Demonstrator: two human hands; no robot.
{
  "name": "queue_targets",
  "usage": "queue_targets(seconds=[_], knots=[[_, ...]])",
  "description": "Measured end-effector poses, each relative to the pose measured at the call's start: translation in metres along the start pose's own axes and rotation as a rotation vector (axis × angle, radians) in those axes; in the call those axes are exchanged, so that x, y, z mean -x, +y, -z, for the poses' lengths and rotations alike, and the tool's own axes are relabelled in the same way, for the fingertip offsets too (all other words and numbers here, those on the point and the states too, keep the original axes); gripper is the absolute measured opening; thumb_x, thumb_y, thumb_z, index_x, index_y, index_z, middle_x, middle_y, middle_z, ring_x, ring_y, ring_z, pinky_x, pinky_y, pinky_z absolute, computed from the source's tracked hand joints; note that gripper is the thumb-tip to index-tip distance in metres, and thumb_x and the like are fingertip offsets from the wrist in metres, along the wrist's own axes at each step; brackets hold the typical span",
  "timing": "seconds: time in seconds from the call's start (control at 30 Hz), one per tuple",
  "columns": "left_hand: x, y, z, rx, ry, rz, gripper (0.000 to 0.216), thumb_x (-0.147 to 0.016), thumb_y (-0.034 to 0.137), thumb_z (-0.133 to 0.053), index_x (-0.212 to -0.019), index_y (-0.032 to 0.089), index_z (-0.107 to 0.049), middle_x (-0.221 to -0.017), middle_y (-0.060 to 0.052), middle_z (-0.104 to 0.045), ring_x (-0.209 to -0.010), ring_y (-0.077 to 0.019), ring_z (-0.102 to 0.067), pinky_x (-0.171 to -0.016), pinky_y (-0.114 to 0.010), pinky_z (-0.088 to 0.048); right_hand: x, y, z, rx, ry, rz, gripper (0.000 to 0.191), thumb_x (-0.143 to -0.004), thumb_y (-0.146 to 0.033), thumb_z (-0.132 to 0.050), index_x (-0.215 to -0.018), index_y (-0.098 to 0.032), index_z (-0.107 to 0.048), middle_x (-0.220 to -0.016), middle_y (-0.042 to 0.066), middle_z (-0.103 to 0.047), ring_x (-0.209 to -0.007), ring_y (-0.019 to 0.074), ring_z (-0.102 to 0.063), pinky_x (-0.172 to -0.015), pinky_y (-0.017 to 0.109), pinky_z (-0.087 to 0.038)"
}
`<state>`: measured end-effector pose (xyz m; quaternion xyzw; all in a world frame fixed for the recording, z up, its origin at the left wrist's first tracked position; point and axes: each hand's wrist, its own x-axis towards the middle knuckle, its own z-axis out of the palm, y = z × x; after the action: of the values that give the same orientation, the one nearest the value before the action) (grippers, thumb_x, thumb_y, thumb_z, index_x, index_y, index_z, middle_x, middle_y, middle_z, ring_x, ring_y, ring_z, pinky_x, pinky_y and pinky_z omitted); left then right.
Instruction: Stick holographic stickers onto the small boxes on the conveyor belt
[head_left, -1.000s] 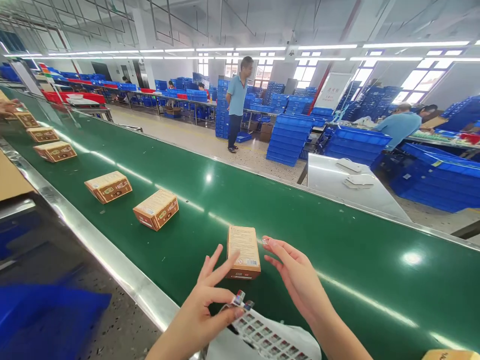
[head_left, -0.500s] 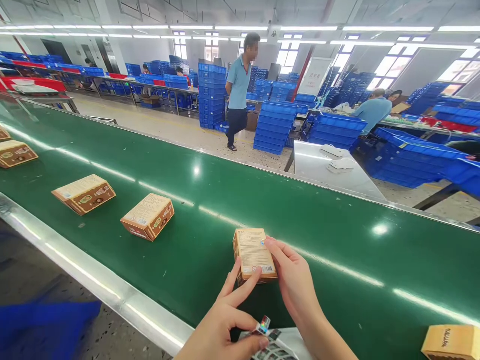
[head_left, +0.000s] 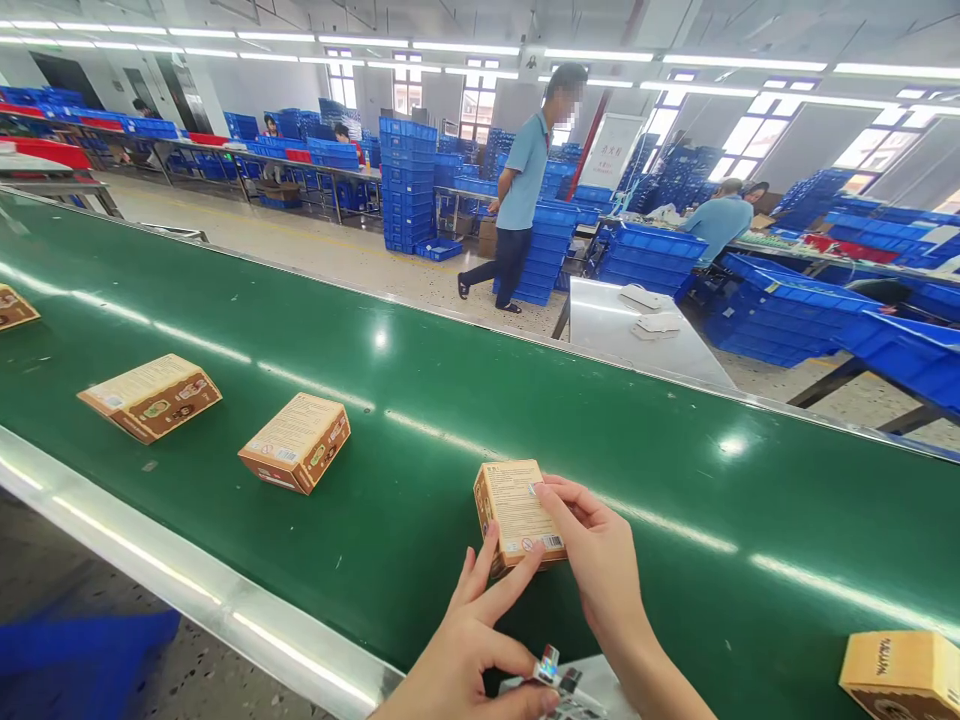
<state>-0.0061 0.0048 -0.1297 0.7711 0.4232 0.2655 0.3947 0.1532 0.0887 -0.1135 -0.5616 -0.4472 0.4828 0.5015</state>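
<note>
A tan and brown printed carton [head_left: 517, 505] lies on the green belt, its text-covered face up. My left hand [head_left: 480, 630] pinches a sheet of shiny stickers [head_left: 581, 690] between thumb and forefinger, while its other fingers stretch onto the carton's near left edge and face. At the carton's upper right, my right hand [head_left: 600, 545] has its thumb and fingers closed together over a small shiny sticker [head_left: 535, 489] touching the printed face. The fingertips partly cover that sticker. Much of the sheet is hidden by my hand and the frame's lower edge.
Similar cartons lie on the green conveyor belt [head_left: 420, 470]: one carton [head_left: 296, 440] just left, another carton [head_left: 154, 395] beyond it, and a lighter box [head_left: 900, 670] at lower right. A metal rail [head_left: 187, 570] edges the belt. Across the aisle, a person [head_left: 517, 190] walks past stacked blue crates [head_left: 407, 185].
The walking person has moved right. The view has shifted slightly, and the carton with both hands appears a little farther right. My fingers keep nearly the same positions on it.
</note>
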Motion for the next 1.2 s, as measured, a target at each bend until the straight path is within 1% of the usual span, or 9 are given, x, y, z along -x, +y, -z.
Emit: queue_targets(seconds=[0.13, 0.27, 0.4, 0.57, 0.7, 0.77, 0.87, 0.93, 1.2], knots=[[-0.006, -0.002, -0.01, -0.046, -0.002, -0.016, 0.009, -0.082, 0.026, -0.08, -0.074, 0.022, -0.084, -0.166, -0.001, -0.02, -0.151, -0.0486, 0.005, -0.114, -0.08, -0.009, 0.001, -0.006, 0.01, 0.214, 0.004, 0.114, 0.027, -0.084, -0.05, -0.069, -0.084, -0.024, -0.072, -0.108, 0.009, -0.073, -0.097, 0.0318, -0.065, -0.077, 0.04, -0.052], [-0.012, 0.001, -0.014, -0.063, -0.037, -0.04, 0.011, -0.082, 0.026, -0.079, -0.074, 0.021, -0.084, -0.167, -0.002, -0.018, -0.152, -0.0481, 0.002, -0.116, -0.076, -0.015, 0.0, -0.013, 0.015, 0.394, 0.021, 0.176, 0.024, -0.085, -0.048, -0.065, -0.076, -0.026, -0.065, -0.089, 0.009, -0.07, -0.094, 0.0347, -0.062, -0.08, 0.044, -0.047], [-0.016, 0.006, -0.015, -0.058, -0.07, -0.039, 0.01, -0.083, 0.024, -0.077, -0.078, 0.02, -0.085, -0.166, -0.005, -0.018, -0.152, -0.0477, 0.002, -0.116, -0.076, -0.017, -0.01, -0.011, 0.021, 0.459, 0.097, 0.177, 0.027, -0.084, -0.047, -0.065, -0.097, -0.024, -0.06, -0.099, 0.01, -0.069, -0.076, 0.0291, -0.064, -0.07, 0.042, -0.047], [-0.019, 0.008, -0.019, -0.031, -0.034, -0.046, 0.014, -0.083, 0.025, -0.077, -0.071, 0.021, -0.082, -0.166, -0.004, -0.023, -0.153, -0.0466, -0.001, -0.116, -0.076, -0.016, -0.031, -0.012, 0.044, 0.447, 0.112, 0.173, 0.033, -0.083, -0.041, -0.06, -0.109, -0.022, -0.056, -0.083, 0.003, -0.069, -0.055, 0.0232, -0.064, -0.064, 0.04, -0.05], [-0.016, 0.018, -0.017, -0.063, 0.063, -0.054, 0.02, -0.089, 0.021, -0.069, -0.07, 0.018, -0.075, -0.163, -0.007, -0.034, -0.151, -0.0453, -0.025, -0.119, -0.074, -0.017, -0.017, -0.032, 0.072, 0.453, 0.085, 0.222, 0.029, -0.084, -0.045, -0.059, -0.102, -0.023, -0.066, -0.088, 0.005, -0.073, -0.071, 0.0277, -0.07, -0.072, 0.042, -0.052], [-0.014, 0.027, -0.016, -0.092, 0.124, -0.074, 0.02, -0.092, 0.019, -0.065, -0.073, 0.019, -0.073, -0.161, -0.009, -0.041, -0.15, -0.0426, -0.033, -0.121, -0.071, -0.019, 0.006, -0.046, 0.084, 0.451, -0.023, 0.269, 0.025, -0.086, -0.047, -0.063, -0.095, -0.026, -0.072, -0.089, 0.006, -0.075, -0.087, 0.0303, -0.07, -0.078, 0.041, -0.053], [-0.012, 0.039, -0.015, -0.128, 0.22, -0.112, 0.021, -0.094, 0.017, -0.061, -0.075, 0.019, -0.071, -0.157, -0.009, -0.048, -0.149, -0.0387, -0.038, -0.123, -0.066, -0.024, 0.044, -0.061, 0.095, 0.454, -0.307, 0.409, 0.018, -0.096, -0.04, -0.061, -0.099, -0.03, -0.076, -0.114, 0.006, -0.074, -0.108, 0.0283, -0.067, -0.092, 0.038, -0.054], [-0.011, 0.044, -0.016, -0.142, 0.267, -0.13, 0.021, -0.095, 0.018, -0.06, -0.076, 0.02, -0.071, -0.156, -0.009, -0.051, -0.148, -0.0368, -0.04, -0.123, -0.064, -0.028, 0.062, -0.063, 0.099, 0.506, -0.395, 0.511, 0.014, -0.098, -0.034, -0.062, -0.102, -0.032, -0.075, -0.123, 0.005, -0.071, -0.115, 0.0278, -0.065, -0.097, 0.038, -0.053], [-0.004, 0.045, -0.017, -0.193, 0.329, -0.129, 0.026, -0.098, 0.021, -0.058, -0.074, 0.021, -0.067, -0.156, -0.008, -0.052, -0.148, -0.0355, -0.041, -0.123, -0.063, -0.029, 0.075, -0.048, 0.094, 0.62, -0.374, 0.698, 0.011, -0.096, -0.024, -0.064, -0.1, -0.031, -0.072, -0.126, 0.006, -0.07, -0.122, 0.0309, -0.061, -0.098, 0.044, -0.055]])
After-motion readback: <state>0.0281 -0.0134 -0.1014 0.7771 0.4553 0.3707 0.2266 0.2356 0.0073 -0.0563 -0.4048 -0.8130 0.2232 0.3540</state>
